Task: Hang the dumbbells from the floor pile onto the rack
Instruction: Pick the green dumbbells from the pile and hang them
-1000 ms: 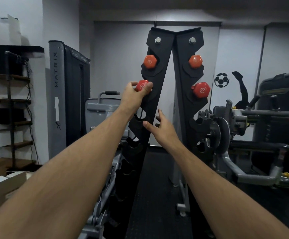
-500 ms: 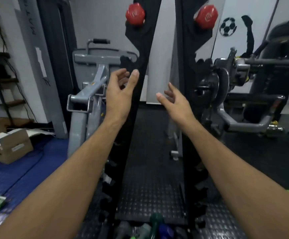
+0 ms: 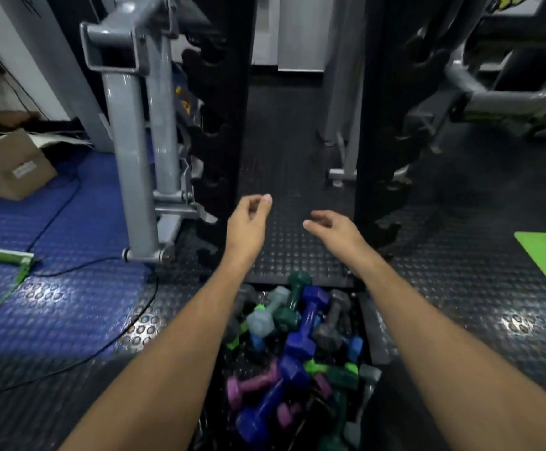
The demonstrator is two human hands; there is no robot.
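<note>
Both hands, left hand (image 3: 247, 222) and right hand (image 3: 336, 227), hang loosely curled and empty above the dumbbells (image 3: 297, 346); no writing legible.

Black studded rubber floor (image 3: 297, 255) underfoot; a blue mat (image 3: 53, 288) left of the grey machine frame (image 3: 135, 157), a cardboard box (image 3: 14, 167) beyond it.
</note>
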